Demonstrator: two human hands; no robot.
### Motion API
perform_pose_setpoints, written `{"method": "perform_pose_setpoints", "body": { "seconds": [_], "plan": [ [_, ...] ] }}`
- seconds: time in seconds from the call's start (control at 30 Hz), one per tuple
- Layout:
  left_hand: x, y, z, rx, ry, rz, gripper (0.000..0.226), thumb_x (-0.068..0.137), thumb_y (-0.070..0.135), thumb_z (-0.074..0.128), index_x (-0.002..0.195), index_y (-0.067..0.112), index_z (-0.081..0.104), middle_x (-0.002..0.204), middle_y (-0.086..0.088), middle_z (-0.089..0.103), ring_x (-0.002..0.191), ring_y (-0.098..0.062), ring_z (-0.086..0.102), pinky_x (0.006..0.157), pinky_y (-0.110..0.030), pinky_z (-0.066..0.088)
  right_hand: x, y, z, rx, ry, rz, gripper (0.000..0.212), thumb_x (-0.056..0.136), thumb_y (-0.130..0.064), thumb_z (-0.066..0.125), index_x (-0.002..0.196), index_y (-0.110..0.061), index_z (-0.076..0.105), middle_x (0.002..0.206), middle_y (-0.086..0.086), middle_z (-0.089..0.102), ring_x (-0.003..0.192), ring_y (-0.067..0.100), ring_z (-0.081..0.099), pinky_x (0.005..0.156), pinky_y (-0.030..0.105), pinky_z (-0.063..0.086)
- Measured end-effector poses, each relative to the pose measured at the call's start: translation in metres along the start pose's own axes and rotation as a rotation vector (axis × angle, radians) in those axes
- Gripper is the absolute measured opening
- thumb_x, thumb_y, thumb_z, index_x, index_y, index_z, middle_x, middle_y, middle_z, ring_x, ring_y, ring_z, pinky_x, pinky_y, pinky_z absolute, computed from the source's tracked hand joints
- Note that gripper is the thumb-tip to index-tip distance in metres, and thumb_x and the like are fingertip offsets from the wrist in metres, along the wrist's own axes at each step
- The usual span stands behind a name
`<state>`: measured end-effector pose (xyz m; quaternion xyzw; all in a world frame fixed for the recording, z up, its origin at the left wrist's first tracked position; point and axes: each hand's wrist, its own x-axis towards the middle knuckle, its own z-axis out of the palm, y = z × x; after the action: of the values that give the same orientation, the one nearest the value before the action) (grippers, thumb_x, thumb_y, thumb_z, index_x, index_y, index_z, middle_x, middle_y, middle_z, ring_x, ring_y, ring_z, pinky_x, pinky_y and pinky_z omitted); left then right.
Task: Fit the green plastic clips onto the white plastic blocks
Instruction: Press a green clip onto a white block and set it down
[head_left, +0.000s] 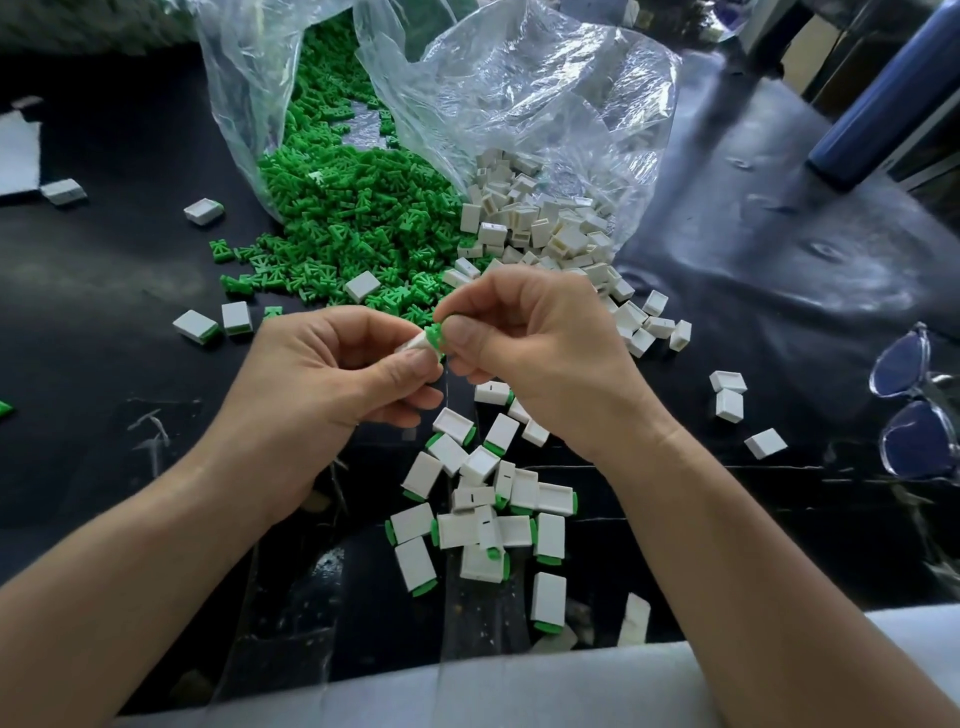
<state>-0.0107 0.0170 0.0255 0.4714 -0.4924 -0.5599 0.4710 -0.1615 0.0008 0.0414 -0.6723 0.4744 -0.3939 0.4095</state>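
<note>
Left hand (332, 374) gripped a white block (414, 344), right hand (530, 343) pinched a green clip (434, 333) at its end — a straight push seemed best.

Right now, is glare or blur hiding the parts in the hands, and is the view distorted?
Head view: the green clip and white block held between left hand and right hand are sharp, evenly lit; glare sits on the clear bag and the glossy black table cover; wide-angle bending curves the edges.
</note>
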Motion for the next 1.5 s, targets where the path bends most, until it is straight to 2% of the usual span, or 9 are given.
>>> {"method": "perform_pose_setpoints", "body": {
  "seconds": [0.2, 0.3, 0.37, 0.57, 0.67, 0.9, 1.23, 1.37, 1.5],
  "plan": [
    [-0.0006, 0.0005, 0.001, 0.011, 0.008, 0.037, 0.016, 0.061, 0.018, 0.068, 0.074, 0.009, 0.067, 0.065, -0.006, 0.071, 0.055, -0.012, 0.067, 0.048, -0.018, 0.051, 0.0, -0.0003, -0.0026, 0.038, -0.031, 0.047, 0.022, 0.083, -0.001, 0.063, 0.075, -0.021, 0.062, 0.064, -0.002, 0.061, 0.058, 0.009, 0.06, 0.059, 0.024, 0.053],
    [-0.0003, 0.0014, 0.0005, -0.006, 0.022, 0.031, 0.019, 0.06, 0.021, 0.067, 0.075, 0.009, 0.066, 0.064, -0.004, 0.071, 0.055, -0.012, 0.067, 0.048, -0.019, 0.052, -0.0015, 0.0005, -0.0028, -0.032, -0.059, 0.019, 0.023, 0.086, -0.004, 0.06, 0.1, -0.022, 0.066, 0.065, 0.004, 0.06, 0.066, 0.026, 0.062, 0.071, 0.041, 0.056],
    [0.0005, 0.002, -0.0008, -0.023, 0.03, 0.021, 0.021, 0.06, 0.023, 0.067, 0.076, 0.009, 0.066, 0.065, -0.004, 0.071, 0.055, -0.013, 0.067, 0.048, -0.019, 0.052, -0.0024, -0.0002, -0.0008, -0.081, -0.073, -0.004, 0.029, 0.086, -0.006, 0.059, 0.109, -0.022, 0.067, 0.072, 0.013, 0.062, 0.072, 0.035, 0.061, 0.071, 0.049, 0.053],
    [0.0005, 0.0028, -0.0003, -0.036, 0.025, -0.003, 0.025, 0.058, 0.021, 0.068, 0.08, 0.009, 0.065, 0.068, -0.005, 0.072, 0.058, -0.014, 0.069, 0.049, -0.02, 0.053, 0.0009, 0.0007, -0.0008, -0.095, 0.041, 0.042, 0.019, 0.088, -0.012, 0.059, 0.076, -0.026, 0.053, 0.071, 0.003, 0.067, 0.066, 0.017, 0.066, 0.071, 0.036, 0.055],
    [0.0003, 0.0035, -0.0004, -0.042, 0.018, -0.009, 0.025, 0.057, 0.019, 0.067, 0.079, 0.008, 0.065, 0.069, -0.006, 0.072, 0.059, -0.015, 0.07, 0.05, -0.02, 0.053, 0.001, 0.0001, -0.0005, -0.132, 0.064, 0.015, 0.019, 0.082, -0.015, 0.067, 0.071, -0.026, 0.057, 0.067, -0.005, 0.058, 0.063, 0.007, 0.054, 0.064, 0.025, 0.046],
    [0.0006, 0.0016, -0.0008, -0.024, 0.004, -0.024, 0.023, 0.058, 0.019, 0.068, 0.078, 0.008, 0.067, 0.07, -0.007, 0.072, 0.058, -0.013, 0.068, 0.051, -0.019, 0.053, -0.0012, -0.0018, -0.0005, 0.062, -0.006, 0.034, 0.022, 0.085, -0.003, 0.062, 0.072, -0.02, 0.058, 0.063, -0.002, 0.06, 0.057, 0.009, 0.06, 0.055, 0.021, 0.051],
    [-0.0004, 0.0018, -0.0011, -0.004, 0.011, 0.004, 0.016, 0.057, 0.019, 0.07, 0.072, 0.012, 0.069, 0.065, -0.007, 0.071, 0.055, -0.012, 0.066, 0.049, -0.018, 0.052, -0.0016, -0.0002, 0.0008, -0.035, -0.018, 0.024, 0.02, 0.085, -0.008, 0.064, 0.071, -0.023, 0.059, 0.067, 0.007, 0.065, 0.06, 0.016, 0.063, 0.058, 0.027, 0.055],
    [-0.0008, 0.002, -0.0012, -0.005, 0.002, 0.0, 0.013, 0.055, 0.022, 0.07, 0.066, 0.014, 0.071, 0.066, -0.009, 0.071, 0.055, -0.013, 0.066, 0.048, -0.019, 0.052, -0.0018, -0.002, -0.0047, -0.027, -0.09, 0.073, 0.019, 0.089, -0.01, 0.058, 0.073, -0.02, 0.058, 0.065, 0.0, 0.062, 0.057, 0.008, 0.06, 0.053, 0.018, 0.049],
    [-0.0005, 0.002, -0.0013, 0.006, -0.002, -0.008, 0.015, 0.054, 0.024, 0.07, 0.066, 0.013, 0.071, 0.065, -0.008, 0.071, 0.052, -0.013, 0.065, 0.047, -0.018, 0.051, -0.0017, -0.0009, -0.0039, -0.181, -0.171, 0.115, 0.024, 0.093, -0.018, 0.052, 0.071, -0.011, 0.058, 0.063, -0.002, 0.059, 0.058, 0.009, 0.057, 0.056, 0.024, 0.051]
  ]
}}
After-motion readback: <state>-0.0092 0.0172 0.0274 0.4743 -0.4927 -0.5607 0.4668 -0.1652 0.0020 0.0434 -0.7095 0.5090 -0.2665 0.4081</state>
